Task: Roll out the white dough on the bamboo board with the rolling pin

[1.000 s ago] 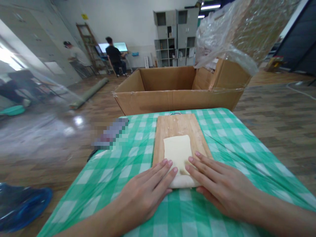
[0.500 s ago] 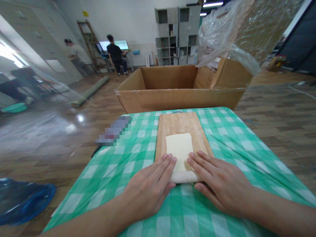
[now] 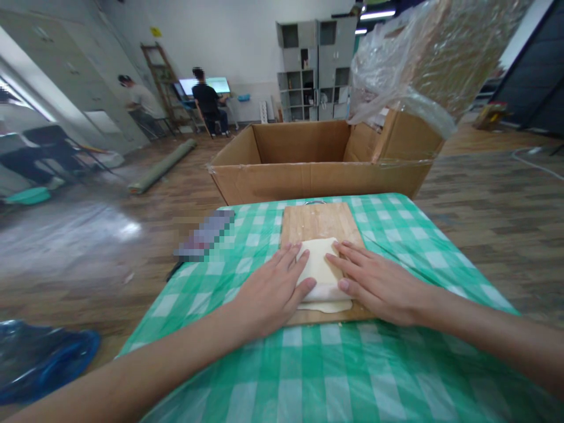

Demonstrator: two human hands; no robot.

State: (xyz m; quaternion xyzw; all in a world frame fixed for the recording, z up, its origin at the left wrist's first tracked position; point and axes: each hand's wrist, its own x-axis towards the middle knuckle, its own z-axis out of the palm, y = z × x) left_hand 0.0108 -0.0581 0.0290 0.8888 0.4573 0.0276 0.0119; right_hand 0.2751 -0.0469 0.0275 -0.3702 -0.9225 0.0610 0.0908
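Observation:
A flat sheet of pale dough [image 3: 321,258] lies on a wooden cutting board [image 3: 315,218]. Across its near part runs a pale cylinder [image 3: 325,292] that looks like a rolling pin, with a strip of dough showing on the near side of it. My left hand [image 3: 277,288] rests over the left side, fingers stretched forward along the dough's edge and thumb by the cylinder. On the right, my right hand [image 3: 381,282] lies the same way, fingers extended over the dough. Both hands are open and hide the cylinder's ends.
A green-and-white checked cloth [image 3: 211,376] covers the table. A blurred-out flat object [image 3: 205,236] lies at its left edge. Beyond stands a large cardboard box [image 3: 317,181] with plastic wrap. A blue plastic bag [image 3: 48,364] is at lower left. People sit farther back.
Both hands and the cylinder have moved forward, away from me, over the dough. A strip of dough and the board's near edge now show behind the cylinder.

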